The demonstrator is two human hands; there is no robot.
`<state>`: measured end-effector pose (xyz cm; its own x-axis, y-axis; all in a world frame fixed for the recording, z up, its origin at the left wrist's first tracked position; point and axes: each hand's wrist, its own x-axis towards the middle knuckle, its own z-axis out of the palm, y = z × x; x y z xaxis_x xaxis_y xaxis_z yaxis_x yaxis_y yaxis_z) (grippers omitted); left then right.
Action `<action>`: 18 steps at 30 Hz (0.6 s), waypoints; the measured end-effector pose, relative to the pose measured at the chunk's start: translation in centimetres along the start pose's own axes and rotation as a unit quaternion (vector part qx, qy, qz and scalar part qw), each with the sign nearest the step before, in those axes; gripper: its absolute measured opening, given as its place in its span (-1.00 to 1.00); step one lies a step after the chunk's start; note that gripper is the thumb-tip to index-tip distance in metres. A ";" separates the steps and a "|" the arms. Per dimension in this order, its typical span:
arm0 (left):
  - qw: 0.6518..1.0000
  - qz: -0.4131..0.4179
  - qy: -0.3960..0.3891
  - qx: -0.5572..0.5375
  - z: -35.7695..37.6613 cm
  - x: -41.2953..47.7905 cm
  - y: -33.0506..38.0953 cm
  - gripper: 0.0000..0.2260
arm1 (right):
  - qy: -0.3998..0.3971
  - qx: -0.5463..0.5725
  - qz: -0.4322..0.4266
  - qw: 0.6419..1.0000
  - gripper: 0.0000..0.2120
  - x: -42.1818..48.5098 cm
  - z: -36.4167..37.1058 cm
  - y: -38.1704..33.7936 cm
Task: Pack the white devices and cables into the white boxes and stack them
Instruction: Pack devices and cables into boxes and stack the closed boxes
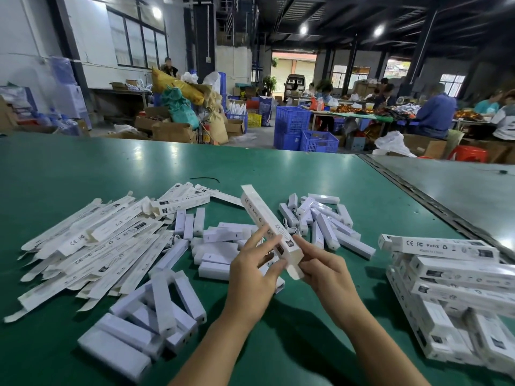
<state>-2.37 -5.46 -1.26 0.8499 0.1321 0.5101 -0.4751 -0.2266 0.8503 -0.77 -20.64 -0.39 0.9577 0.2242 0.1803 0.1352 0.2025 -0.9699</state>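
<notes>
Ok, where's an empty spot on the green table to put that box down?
The far green table beyond the flat boxes is bare, and so is the near strip between the loose devices and the packed stack. The middle is crowded. The left hand and right hand hold the box.

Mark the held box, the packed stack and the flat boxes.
held box (260,215), head view, printed upper side.
packed stack (440,246), head view, top box's printed face.
flat boxes (106,243), head view, middle of pile.
</notes>
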 end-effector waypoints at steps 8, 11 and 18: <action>0.997 -0.010 -0.051 -0.058 -1.2 0.2 0.6 -0.50 | -0.017 -0.139 -0.090 0.986 -0.56 -0.8 -0.4 -0.9; 0.995 -0.017 -0.073 -0.068 -1.4 0.2 0.6 -0.54 | -0.021 -0.164 -0.096 0.982 -0.70 -0.9 -0.4 -0.7; 0.996 -0.017 -0.067 -0.058 -1.6 0.3 0.3 -0.59 | 0.014 -0.167 -0.103 0.980 -0.82 -0.7 -0.3 -0.2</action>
<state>-2.61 -3.93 -0.60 0.8847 0.0052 0.4661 -0.4628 -0.1098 0.8796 -1.40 -21.09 -0.33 0.9075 0.1836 0.3778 0.3974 -0.0843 -0.9138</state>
